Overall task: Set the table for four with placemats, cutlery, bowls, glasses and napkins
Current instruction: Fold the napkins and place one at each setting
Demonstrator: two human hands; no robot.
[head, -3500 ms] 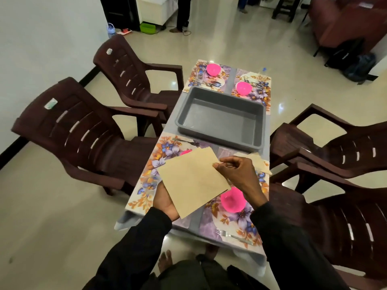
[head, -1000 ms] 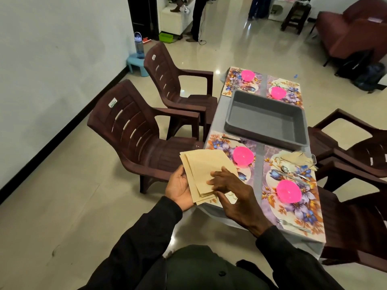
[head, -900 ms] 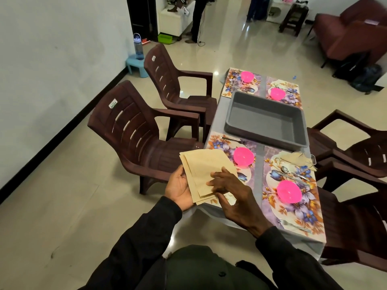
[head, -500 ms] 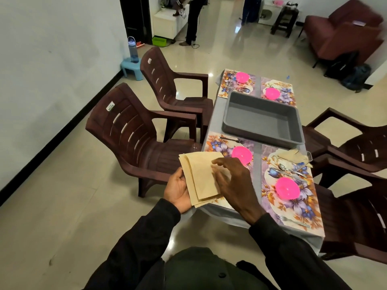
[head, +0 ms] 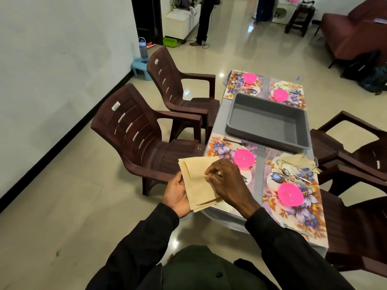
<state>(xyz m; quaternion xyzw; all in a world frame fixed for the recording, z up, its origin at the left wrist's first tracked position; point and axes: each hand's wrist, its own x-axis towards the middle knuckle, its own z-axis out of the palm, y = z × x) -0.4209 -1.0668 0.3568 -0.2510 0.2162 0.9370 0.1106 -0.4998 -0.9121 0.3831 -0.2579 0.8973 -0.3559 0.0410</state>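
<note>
Now your left hand [head: 177,193] is gripping the beige napkins [head: 195,183] over the near-left placemat [head: 218,147]; your right hand [head: 227,184] is pinching the top one.

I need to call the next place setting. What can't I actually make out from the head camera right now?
- Head view: how many sheets are in the napkin stack gripped by the left hand. The edges overlap and the right hand covers part of it.
- Near-left placemat: its near half is hidden under the stack and the right hand.
- Far placemats: any cutlery there is too small to identify.
</note>
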